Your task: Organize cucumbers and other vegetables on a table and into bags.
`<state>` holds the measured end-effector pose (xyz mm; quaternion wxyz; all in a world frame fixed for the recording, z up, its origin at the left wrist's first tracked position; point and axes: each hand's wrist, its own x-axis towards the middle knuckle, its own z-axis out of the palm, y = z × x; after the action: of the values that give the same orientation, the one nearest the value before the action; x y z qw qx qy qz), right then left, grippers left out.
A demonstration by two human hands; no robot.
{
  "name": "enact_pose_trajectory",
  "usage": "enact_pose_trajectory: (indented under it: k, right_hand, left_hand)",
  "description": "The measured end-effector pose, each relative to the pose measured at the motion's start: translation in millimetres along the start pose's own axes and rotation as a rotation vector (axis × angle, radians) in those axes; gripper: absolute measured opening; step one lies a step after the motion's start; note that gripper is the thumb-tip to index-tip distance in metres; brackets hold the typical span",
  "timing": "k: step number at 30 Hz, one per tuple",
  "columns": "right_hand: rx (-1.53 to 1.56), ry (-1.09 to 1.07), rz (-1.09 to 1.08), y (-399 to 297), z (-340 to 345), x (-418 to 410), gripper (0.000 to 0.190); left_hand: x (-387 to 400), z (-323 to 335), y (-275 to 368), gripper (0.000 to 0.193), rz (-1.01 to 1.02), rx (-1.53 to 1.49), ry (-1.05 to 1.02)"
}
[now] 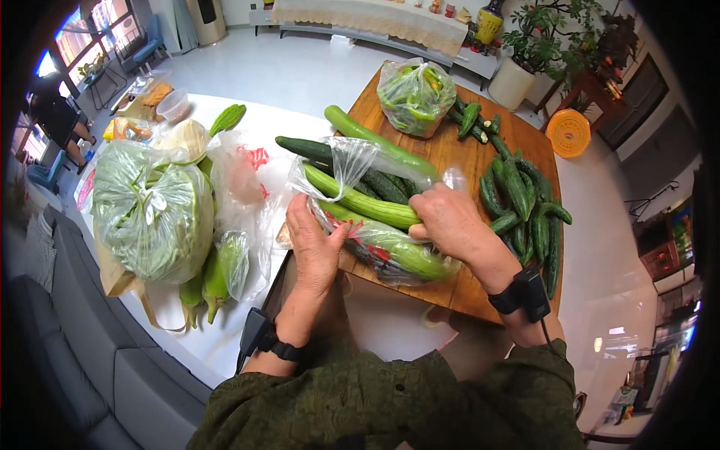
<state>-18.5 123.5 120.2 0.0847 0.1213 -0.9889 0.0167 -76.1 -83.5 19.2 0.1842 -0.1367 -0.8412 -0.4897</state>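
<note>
My right hand [447, 221] grips the end of a long, ridged light green gourd [360, 201], which lies partly in a clear plastic bag [351, 160]. My left hand [315, 236] holds the near left edge of that bag, thumb and fingers on the film. Inside or under the film are dark green cucumbers [382, 185] and another light green gourd [405, 250] at the near side. A long smooth green gourd [377, 138] rests behind the bag. To the right, a pile of cucumbers [514, 191] lies on the wooden table [450, 301].
A bag of green peppers [416, 98] stands at the wooden table's far end. On the white table [216, 351] at left are a large bag of leafy vegetables [154, 214], green eggplants or gourds [215, 281] and a bitter melon [228, 118]. A grey sofa [84, 337] stands beyond.
</note>
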Motion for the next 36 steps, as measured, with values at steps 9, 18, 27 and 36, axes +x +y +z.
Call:
enact_pose_trajectory:
  k: [9,18,27,36]
  right_hand:
    - [0.045,-0.141,0.108,-9,-2,-9,0.025]
    - [0.39,0.181,-0.034,-5,-22,-51,0.036]
    - [1.285,0.56,0.375,-13,-33,-51,0.035]
    - [1.462,0.626,0.14,72,-98,12,0.036]
  left_hand:
    - [-16,-16,22,0.028,0.232,-0.029,-0.201]
    - [-15,-2,22,0.015,0.318,-0.106,-0.191]
    - [2,-8,46,0.031,0.556,0.052,-0.403]
    - [0,-23,53,0.05,0.606,0.192,-0.58]
